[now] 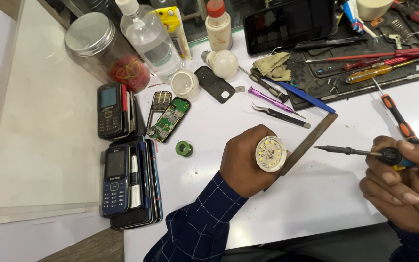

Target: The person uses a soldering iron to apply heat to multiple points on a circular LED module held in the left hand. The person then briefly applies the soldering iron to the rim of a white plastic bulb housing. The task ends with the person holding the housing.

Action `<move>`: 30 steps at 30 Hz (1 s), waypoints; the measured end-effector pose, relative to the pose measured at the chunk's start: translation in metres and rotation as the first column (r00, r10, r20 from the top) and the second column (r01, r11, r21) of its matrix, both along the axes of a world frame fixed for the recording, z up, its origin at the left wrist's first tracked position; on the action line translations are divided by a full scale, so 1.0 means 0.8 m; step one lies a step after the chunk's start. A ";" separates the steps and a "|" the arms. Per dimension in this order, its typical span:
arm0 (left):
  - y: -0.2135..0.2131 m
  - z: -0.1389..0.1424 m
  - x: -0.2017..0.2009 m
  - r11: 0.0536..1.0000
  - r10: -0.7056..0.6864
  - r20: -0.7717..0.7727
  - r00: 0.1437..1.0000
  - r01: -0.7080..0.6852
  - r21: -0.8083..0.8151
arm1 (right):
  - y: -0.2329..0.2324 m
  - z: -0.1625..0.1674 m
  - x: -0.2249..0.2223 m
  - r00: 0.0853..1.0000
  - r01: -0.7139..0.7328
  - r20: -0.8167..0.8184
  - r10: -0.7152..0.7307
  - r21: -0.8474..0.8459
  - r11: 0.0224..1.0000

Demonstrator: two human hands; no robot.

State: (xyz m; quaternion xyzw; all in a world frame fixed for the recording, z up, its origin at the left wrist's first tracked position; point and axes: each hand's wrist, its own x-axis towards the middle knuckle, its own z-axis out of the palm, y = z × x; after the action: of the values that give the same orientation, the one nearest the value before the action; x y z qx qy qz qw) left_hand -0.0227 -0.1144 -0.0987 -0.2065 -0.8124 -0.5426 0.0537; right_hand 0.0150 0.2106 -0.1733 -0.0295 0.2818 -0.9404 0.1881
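My left hand grips an opened LED bulb base, its round white board of yellow diodes facing up. My right hand holds a soldering iron by its dark handle, the tip pointing left and stopping a short way right of the bulb base, not touching it. Both hands hover over the white table. A flat metal strip lies under and behind the bulb base.
Two stacks of old mobile phones lie at the left beside a bare circuit board. A green solder spool, tweezers, a purple screwdriver, a whole bulb, bottles and a jar stand behind. Screwdrivers crowd a black mat.
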 end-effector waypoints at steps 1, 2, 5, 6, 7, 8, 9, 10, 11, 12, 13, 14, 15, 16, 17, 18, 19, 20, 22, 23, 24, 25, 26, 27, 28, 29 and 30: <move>-0.002 0.000 -0.001 1.000 -0.002 0.000 1.000 0.002 0.009 | -0.005 0.001 -0.002 1.000 -0.020 0.009 0.020 -0.010 1.000; -0.003 0.000 -0.002 1.000 -0.004 0.001 1.000 0.004 0.018 | -0.009 0.001 -0.004 0.999 -0.040 0.018 0.041 -0.020 0.999; -0.006 0.000 -0.003 1.000 -0.007 0.026 1.000 0.006 0.024 | -0.018 0.000 -0.006 0.998 -0.056 0.031 0.057 -0.043 0.998; -0.006 0.000 -0.003 1.000 -0.007 0.040 0.999 0.006 0.023 | -0.020 0.000 -0.005 0.998 -0.053 0.034 0.055 -0.049 0.997; -0.007 -0.001 -0.003 0.999 -0.006 0.014 1.000 0.006 0.033 | -0.022 -0.001 -0.005 0.998 -0.053 0.025 0.055 -0.058 0.997; -0.008 -0.001 -0.003 0.999 -0.006 -0.014 1.000 0.006 0.043 | -0.023 -0.002 -0.004 0.998 -0.053 0.015 0.054 -0.067 0.996; -0.008 -0.001 -0.003 0.999 -0.005 -0.040 0.999 0.007 0.053 | -0.024 -0.003 -0.004 0.999 -0.053 0.005 0.054 -0.076 0.996; -0.008 -0.001 -0.003 0.998 -0.004 -0.042 0.999 0.006 0.056 | -0.026 -0.004 -0.003 0.998 -0.064 -0.009 0.063 -0.071 0.995; -0.008 -0.002 -0.003 0.998 -0.004 -0.044 0.999 0.006 0.059 | -0.027 -0.004 -0.003 0.997 -0.074 -0.024 0.073 -0.067 0.995; -0.008 -0.002 -0.003 0.998 -0.003 -0.046 0.999 0.006 0.062 | -0.028 -0.005 -0.004 0.996 -0.084 -0.040 0.082 -0.062 0.995; -0.008 -0.003 -0.003 0.998 -0.005 -0.047 0.999 0.008 0.064 | -0.028 -0.005 -0.004 0.994 -0.094 -0.055 0.091 -0.052 0.994; -0.008 -0.003 -0.003 0.998 -0.006 -0.048 0.999 0.009 0.066 | -0.029 -0.006 -0.005 0.992 -0.104 -0.071 0.101 -0.042 0.994; -0.008 -0.004 -0.003 0.998 -0.007 -0.049 0.999 0.010 0.068 | -0.029 -0.007 -0.006 0.990 -0.114 -0.086 0.111 -0.031 0.993; -0.009 -0.004 -0.003 0.997 -0.014 -0.051 0.999 0.017 0.069 | -0.029 -0.008 -0.006 0.991 -0.109 -0.084 0.106 -0.031 0.994; -0.010 -0.004 -0.003 0.997 -0.020 -0.053 0.998 0.024 0.071 | -0.028 -0.011 -0.005 0.991 -0.104 -0.081 0.102 -0.031 0.994; -0.011 -0.004 -0.002 0.997 -0.026 -0.055 0.998 0.030 0.072 | -0.026 -0.014 -0.004 0.992 -0.100 -0.079 0.098 -0.032 0.994; -0.011 -0.005 -0.002 0.996 -0.034 -0.044 0.998 0.037 0.078 | -0.025 -0.019 -0.002 0.995 -0.052 -0.089 0.052 0.001 0.999; -0.011 -0.005 -0.002 0.995 -0.041 -0.033 0.999 0.044 0.084 | -0.022 -0.025 0.000 0.995 -0.003 -0.101 0.007 0.032 0.999; -0.011 -0.006 -0.001 0.995 -0.045 -0.018 0.999 0.047 0.090 | -0.015 -0.038 0.005 0.989 0.099 -0.119 -0.085 0.115 0.988; -0.010 -0.007 -0.001 0.995 -0.042 -0.013 0.999 0.043 0.088 | -0.011 -0.045 0.008 0.983 0.152 -0.127 -0.132 0.166 0.974; -0.010 -0.007 0.000 0.995 -0.040 -0.009 0.999 0.041 0.088 | -0.006 -0.052 0.010 0.974 0.206 -0.138 -0.179 0.216 0.954; -0.011 -0.008 0.000 0.995 -0.044 -0.023 0.999 0.046 0.086 | -0.002 -0.059 0.012 0.964 0.238 -0.168 -0.204 0.214 0.947; -0.012 -0.008 0.001 0.995 -0.047 -0.036 0.998 0.050 0.085 | 0.002 -0.066 0.013 0.953 0.270 -0.197 -0.230 0.210 0.940; -0.012 -0.009 0.001 0.995 -0.051 -0.050 0.997 0.055 0.083 | 0.007 -0.071 0.015 0.943 0.297 -0.217 -0.251 0.216 0.930; -0.012 -0.009 0.001 0.995 -0.050 -0.046 0.998 0.054 0.082 | 0.011 -0.077 0.016 0.933 0.325 -0.238 -0.272 0.221 0.920; -0.012 -0.010 0.001 0.995 -0.049 -0.043 0.998 0.052 0.081 | 0.015 -0.081 0.018 0.924 0.347 -0.249 -0.289 0.236 0.908; -0.012 -0.010 0.000 0.996 -0.047 -0.041 0.998 0.051 0.080 | 0.019 -0.085 0.019 0.918 0.358 -0.269 -0.291 0.248 0.900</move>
State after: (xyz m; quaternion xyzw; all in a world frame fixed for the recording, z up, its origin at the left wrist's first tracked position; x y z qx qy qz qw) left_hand -0.0223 -0.1237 -0.1071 -0.2345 -0.7834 -0.5720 0.0643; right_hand 0.0304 0.2254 -0.2410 -0.0604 0.4380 -0.8970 -0.0030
